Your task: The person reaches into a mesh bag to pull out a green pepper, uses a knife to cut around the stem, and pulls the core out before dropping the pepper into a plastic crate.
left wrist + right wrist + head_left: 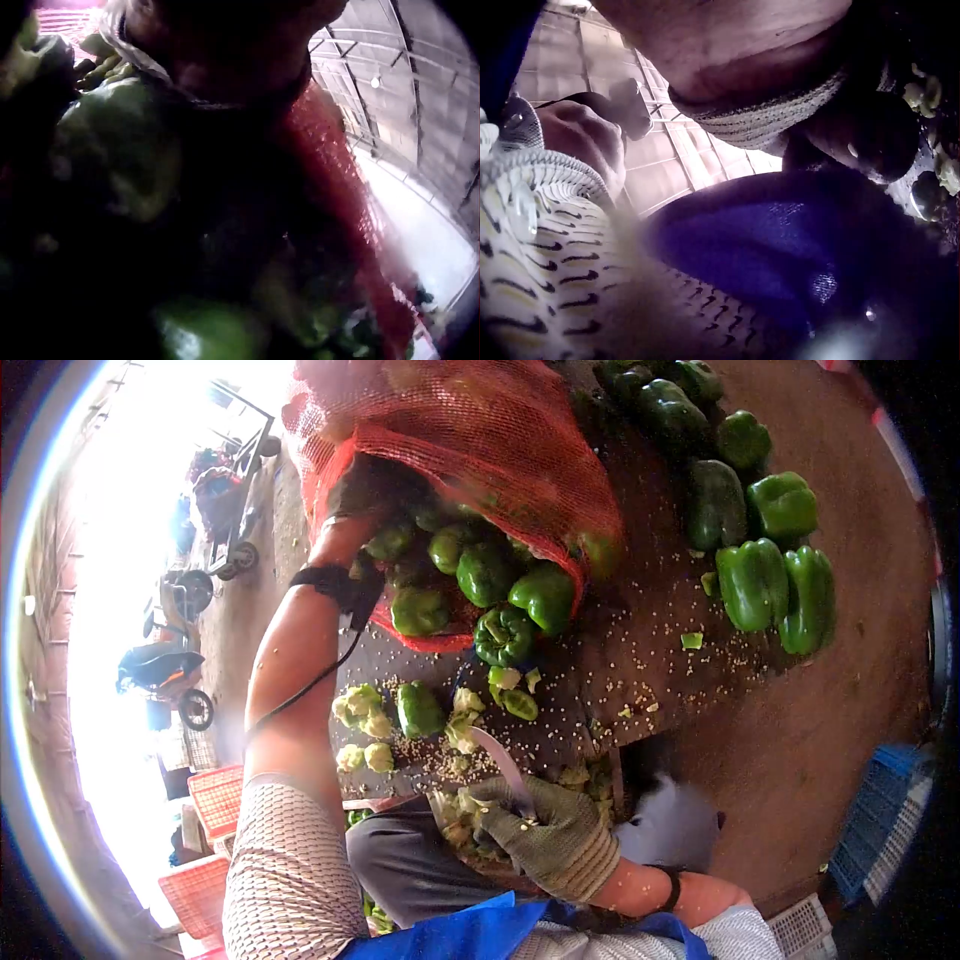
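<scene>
My left hand, in a dark glove, reaches into the mouth of a red mesh bag filled with green bell peppers. The netting and shadow hide its fingers, and I cannot tell whether it grips a pepper. In the left wrist view, dark blurred peppers surround it. Low over the table's near edge, my gloved right hand grips a knife with a curved pale blade. The blade tip is by pale pepper cores. One loose green pepper lies left of them.
Several whole peppers lie on the far right of the dark table. Seeds and green scraps are scattered across it. Red crates stand at lower left, a blue crate at right. Cores fill a container below the right hand.
</scene>
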Demonstrator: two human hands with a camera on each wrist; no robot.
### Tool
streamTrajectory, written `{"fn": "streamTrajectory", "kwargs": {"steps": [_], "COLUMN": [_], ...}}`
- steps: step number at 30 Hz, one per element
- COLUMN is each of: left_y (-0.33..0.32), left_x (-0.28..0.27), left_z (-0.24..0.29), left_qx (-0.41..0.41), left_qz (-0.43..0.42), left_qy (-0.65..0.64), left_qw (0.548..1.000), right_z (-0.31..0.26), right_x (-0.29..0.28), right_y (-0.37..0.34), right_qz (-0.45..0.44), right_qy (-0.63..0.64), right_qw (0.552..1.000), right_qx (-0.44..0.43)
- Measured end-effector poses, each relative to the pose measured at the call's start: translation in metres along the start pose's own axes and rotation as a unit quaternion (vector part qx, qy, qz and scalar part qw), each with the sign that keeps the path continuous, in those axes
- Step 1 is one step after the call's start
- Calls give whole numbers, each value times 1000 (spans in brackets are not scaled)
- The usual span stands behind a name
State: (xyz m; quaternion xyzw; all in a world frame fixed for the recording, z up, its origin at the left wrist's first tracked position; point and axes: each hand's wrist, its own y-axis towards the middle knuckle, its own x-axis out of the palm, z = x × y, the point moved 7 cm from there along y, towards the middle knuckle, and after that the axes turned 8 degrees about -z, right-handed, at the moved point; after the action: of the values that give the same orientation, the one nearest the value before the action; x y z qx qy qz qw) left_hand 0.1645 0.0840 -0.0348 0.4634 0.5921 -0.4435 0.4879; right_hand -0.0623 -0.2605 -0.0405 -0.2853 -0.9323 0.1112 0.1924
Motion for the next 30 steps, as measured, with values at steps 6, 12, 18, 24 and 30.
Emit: {"fn": "streamTrajectory", "kwargs": {"steps": [6,12,18,24,30], "left_y": [-25,-6,-49,-317,-438], "left_x": [45,64,54,20,24], "left_z": [-48,-54,-56,-11,120], "left_qx": [121,33,27,-118,-134], "left_qz": [90,-94,-136,0,6], "left_qy": [17,-190,-388,-809,-941], "left_qw": [988,977,911,576,311], "right_z": [-18,-1,12,9,33], "right_x": [2,19,40,40,64], "right_y": [-5,-20,-30,-47,-49], "right_qz": [-35,-43,-46,-32,-18], "right_qy": [12,-3,-35,-58,-24], "right_qw": [999,999,998,998,998], "right_qx": [-29,24,6,2,49]}}
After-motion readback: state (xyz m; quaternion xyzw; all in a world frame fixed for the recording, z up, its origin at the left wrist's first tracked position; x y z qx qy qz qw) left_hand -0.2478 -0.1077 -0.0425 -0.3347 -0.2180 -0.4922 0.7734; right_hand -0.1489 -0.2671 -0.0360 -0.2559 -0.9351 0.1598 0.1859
